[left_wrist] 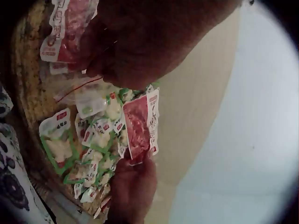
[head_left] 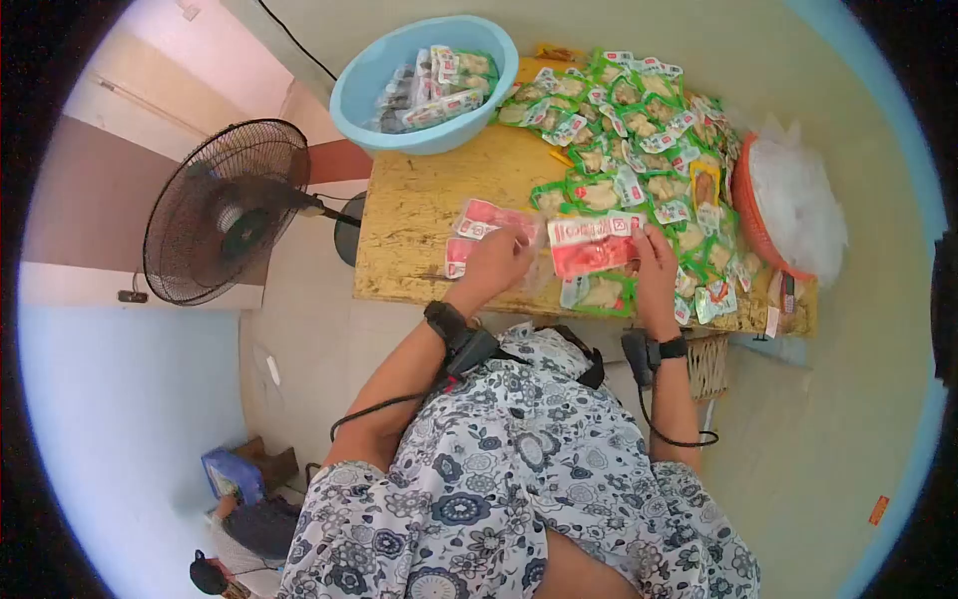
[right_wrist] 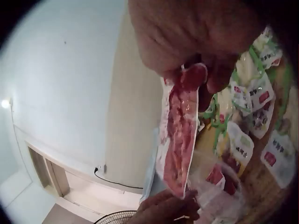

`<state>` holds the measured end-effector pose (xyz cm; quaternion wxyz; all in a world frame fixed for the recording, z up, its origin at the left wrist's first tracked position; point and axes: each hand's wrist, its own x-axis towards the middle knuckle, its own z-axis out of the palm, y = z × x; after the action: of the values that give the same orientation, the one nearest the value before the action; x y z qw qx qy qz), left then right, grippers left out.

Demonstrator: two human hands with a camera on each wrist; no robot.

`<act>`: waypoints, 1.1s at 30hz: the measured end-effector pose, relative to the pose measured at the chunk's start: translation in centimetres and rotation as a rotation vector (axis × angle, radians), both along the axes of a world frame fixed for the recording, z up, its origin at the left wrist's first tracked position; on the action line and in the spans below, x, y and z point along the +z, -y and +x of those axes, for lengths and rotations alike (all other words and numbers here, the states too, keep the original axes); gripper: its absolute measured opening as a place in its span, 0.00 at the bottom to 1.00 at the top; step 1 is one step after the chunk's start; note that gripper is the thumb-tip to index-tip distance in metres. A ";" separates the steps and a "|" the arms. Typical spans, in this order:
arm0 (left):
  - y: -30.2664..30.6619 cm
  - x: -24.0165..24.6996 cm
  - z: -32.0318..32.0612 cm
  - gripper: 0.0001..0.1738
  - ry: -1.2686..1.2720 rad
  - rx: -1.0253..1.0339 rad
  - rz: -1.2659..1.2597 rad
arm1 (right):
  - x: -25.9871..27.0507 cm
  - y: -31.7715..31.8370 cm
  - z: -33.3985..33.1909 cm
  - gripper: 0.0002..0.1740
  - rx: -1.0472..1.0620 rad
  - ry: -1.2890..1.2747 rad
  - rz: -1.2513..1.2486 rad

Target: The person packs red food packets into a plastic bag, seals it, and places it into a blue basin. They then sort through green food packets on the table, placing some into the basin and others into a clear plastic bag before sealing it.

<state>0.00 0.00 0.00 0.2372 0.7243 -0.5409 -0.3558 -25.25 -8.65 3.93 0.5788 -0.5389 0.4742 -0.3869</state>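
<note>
"Pale wall (head_left: 609,30) at the back, scuffed yellow worktop (head_left: 409,200), green packets (head_left: 639,185) heaped over its right side. What are the hands doing?"

"Right hand (head_left: 654,275) pinches one end of a red packet (head_left: 594,247), raised above the worktop in front of the heap. Left hand (head_left: 494,265) seems to pinch a clear bag (right_wrist: 217,200), though its fingertips are partly hidden."

"And the other red packets (head_left: 494,216)?"

"By the left hand. Whether they sit fully inside the bag, I can't tell."

"How would you do this step well?"

"I read it as bringing packet and bag together. I'd hold the packet at its end, as now, so the far end leads, and keep it flat because the pouch will probably flop."

"And the left?"

"Hold one side of the bag up and away from the other. Thin film tends to cling, and a packet's corner could snag it. I'd also keep clear of the green packets, which could get dragged along."
</note>
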 end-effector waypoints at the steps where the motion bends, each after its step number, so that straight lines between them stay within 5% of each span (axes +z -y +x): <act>1: -0.2 1.1 -0.6 0.26 -0.050 0.065 -0.093 | 0.7 0.0 -0.2 0.12 0.051 -0.044 -0.003; 5: 0.1 4.5 -1.8 0.25 -0.313 -0.023 -0.293 | 2.3 -0.9 0.8 0.12 0.249 -0.035 -0.063; 8: -0.2 6.3 -2.1 0.23 -0.466 -0.290 -0.101 | 2.1 -1.6 2.1 0.13 0.329 -0.001 -0.036; 14: 0.6 6.4 -2.9 0.16 -0.961 0.068 -0.069 | 0.2 -1.7 2.4 0.15 0.101 0.053 -0.209; 17: 0.8 6.9 -2.8 0.16 -1.143 0.201 -0.115 | 1.2 -3.8 2.2 0.14 0.062 0.295 0.122; 18: 0.9 6.8 -2.9 0.16 -1.148 0.204 -0.126 | 2.1 -4.9 2.5 0.14 0.046 0.401 0.301; 23: 0.8 5.5 -3.5 0.20 -1.164 0.156 -0.085 | 1.1 -6.2 3.3 0.14 -0.085 0.385 0.207; 27: 1.3 5.8 -2.0 0.24 -0.526 0.146 -0.187 | 0.3 -5.2 0.5 0.14 -0.234 0.006 0.110; 29: 1.6 6.1 -0.3 0.32 -0.112 0.121 -0.217 | 0.2 -5.3 -0.5 0.14 -0.292 0.080 0.020; 33: 1.1 6.6 0.2 0.36 0.281 -0.130 0.026 | -1.6 -6.2 -1.8 0.14 -0.318 0.138 0.023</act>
<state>0.16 -1.06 6.64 0.1261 0.7333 -0.6099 -0.2727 -27.09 -2.49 2.32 0.5476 -0.4226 0.5168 -0.5044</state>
